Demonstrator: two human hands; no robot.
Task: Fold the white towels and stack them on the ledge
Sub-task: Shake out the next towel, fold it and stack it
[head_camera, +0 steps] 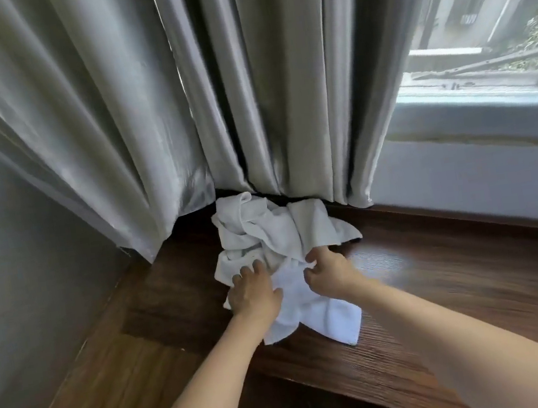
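A crumpled heap of white towels [264, 232] lies on the dark wooden ledge [442, 269], pushed up against the curtain. One towel [314, 315] trails out of the heap toward me, its corner near the ledge's front edge. My left hand [254, 292] lies on the left part of this towel, fingers spread forward and pressing the cloth. My right hand [331, 273] pinches a fold of towel at the heap's near edge, fingers curled.
Grey curtains [210, 91] hang down to the ledge behind the towels. A window [483, 18] and its white sill are at the right. A grey wall [6, 240] closes the left side. The ledge's front edge drops to the floor below.
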